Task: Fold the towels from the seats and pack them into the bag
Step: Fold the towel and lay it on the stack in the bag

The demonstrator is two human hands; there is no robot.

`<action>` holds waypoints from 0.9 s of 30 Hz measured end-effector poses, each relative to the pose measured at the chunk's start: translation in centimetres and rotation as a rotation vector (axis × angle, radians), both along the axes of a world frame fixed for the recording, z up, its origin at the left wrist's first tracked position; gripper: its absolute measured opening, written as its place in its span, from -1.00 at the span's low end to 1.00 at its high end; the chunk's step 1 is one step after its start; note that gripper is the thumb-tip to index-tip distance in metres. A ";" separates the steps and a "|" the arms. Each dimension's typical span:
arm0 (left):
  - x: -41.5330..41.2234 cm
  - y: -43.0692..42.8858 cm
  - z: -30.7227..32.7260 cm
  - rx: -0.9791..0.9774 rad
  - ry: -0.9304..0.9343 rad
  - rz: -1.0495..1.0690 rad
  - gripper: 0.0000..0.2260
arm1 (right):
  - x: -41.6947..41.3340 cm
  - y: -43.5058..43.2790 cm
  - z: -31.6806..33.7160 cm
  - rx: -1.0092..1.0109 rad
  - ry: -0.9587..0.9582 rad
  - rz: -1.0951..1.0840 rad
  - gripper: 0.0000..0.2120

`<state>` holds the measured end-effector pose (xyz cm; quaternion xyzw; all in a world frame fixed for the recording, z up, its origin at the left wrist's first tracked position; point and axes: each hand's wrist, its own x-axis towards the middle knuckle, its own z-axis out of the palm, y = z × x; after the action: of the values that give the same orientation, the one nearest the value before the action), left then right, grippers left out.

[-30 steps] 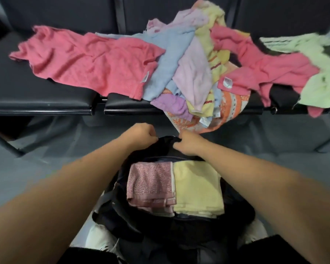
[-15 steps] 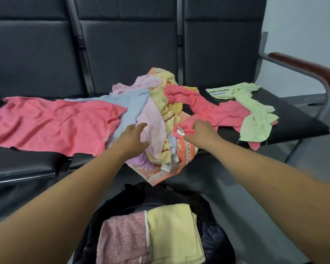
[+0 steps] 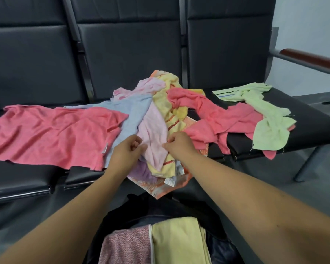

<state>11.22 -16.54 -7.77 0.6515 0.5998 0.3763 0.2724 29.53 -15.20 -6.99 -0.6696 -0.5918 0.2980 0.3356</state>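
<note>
Left hand and right hand pinch pale pink towel atop heap on black seats; below, dark bag holds folded mauve towel beside folded yellow towel.

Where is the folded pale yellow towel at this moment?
In the head view, the folded pale yellow towel lies at the bottom centre, inside the open black bag, just right of the folded speckled pink towel.
</note>
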 end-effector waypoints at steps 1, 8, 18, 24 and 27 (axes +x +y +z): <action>0.3 -0.2 0.5 0.019 -0.028 -0.001 -0.90 | 0.0 -0.1 0.7 0.009 0.073 -0.007 -0.87; 1.2 -1.8 6.5 -0.100 -0.646 0.002 -0.89 | 0.7 -4.7 8.7 0.143 0.363 0.111 -0.88; 2.3 -5.2 9.3 -0.367 -0.858 0.135 -0.83 | 2.8 -14.2 11.6 -0.094 0.346 0.332 -0.88; 1.6 -9.0 13.9 -0.311 -0.749 -0.204 -0.77 | 2.9 -13.4 11.4 -0.475 0.901 0.108 -0.38; 0.9 -11.0 14.9 -0.365 -0.655 -0.307 -0.71 | 1.5 -12.9 12.0 -0.474 1.126 0.029 -0.35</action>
<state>12.17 -27.58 7.12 0.5201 0.4341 0.4062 0.6133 31.03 -28.13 5.04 -0.4576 -0.2504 0.7342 0.4345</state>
